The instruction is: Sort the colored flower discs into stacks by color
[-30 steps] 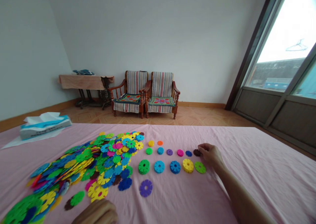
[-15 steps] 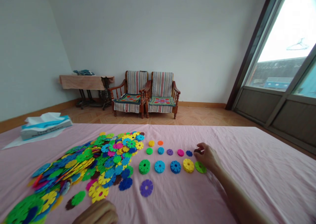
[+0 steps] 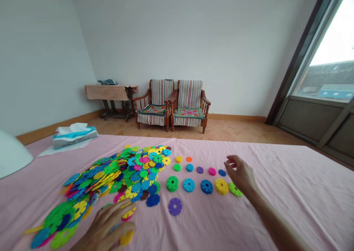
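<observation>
the left hand (image 3: 103,223) spreads loosely over yellow discs (image 3: 129,211) beside the heap (image 3: 110,166); dragging low could scatter them. the right hand (image 3: 242,174) curls near the lime disc (image 3: 235,189), its grip impossible to tell; dipping could nudge that disc.

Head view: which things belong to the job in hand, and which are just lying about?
Job in hand: left hand; right hand; heap of coloured discs; rows of discs; lone purple disc.

Lying about: tissue pack; armchairs; cloth-draped table.
</observation>
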`<state>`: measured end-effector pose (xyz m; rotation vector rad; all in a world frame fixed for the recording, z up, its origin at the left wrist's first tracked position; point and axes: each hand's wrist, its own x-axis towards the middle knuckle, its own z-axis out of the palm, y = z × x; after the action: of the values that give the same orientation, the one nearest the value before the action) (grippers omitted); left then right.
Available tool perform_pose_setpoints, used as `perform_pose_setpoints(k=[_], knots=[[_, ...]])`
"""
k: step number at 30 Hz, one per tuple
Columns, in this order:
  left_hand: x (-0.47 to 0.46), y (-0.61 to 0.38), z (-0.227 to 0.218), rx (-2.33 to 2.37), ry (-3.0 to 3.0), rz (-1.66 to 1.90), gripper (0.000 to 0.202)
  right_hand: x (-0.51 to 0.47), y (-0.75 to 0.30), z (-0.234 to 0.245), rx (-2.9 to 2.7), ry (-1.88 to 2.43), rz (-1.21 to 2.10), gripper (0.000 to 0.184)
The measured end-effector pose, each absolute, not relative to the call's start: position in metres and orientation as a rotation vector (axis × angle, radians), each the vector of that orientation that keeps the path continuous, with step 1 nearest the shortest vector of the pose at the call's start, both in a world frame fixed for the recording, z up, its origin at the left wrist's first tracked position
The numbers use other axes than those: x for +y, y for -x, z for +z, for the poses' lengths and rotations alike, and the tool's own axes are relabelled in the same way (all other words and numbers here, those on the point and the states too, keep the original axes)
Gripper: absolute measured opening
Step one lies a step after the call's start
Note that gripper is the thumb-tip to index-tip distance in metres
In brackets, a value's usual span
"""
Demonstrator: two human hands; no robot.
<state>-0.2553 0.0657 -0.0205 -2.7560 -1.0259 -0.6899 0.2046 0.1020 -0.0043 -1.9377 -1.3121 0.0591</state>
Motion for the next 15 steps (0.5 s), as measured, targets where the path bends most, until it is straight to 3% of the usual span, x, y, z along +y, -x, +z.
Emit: perform_pose_setpoints(k=[5,12,15], knots=[[0.101,0.26,-0.013,-1.048,2.629,-0.571,0.026,0.097,-0.159,0.015,-1.5,1.75,0.078,0.022],[0.113,0.241,-0.011,-1.182,2.604,-0.696,0.025,0.065,-0.091,0.029,-1.715,1.502,0.102,0.015],[0.108,0.209,0.0,-1.017,2.789,-0.581,0.037,0.051,-0.062,0.019,-1.854,1.389,0.126,0.014]])
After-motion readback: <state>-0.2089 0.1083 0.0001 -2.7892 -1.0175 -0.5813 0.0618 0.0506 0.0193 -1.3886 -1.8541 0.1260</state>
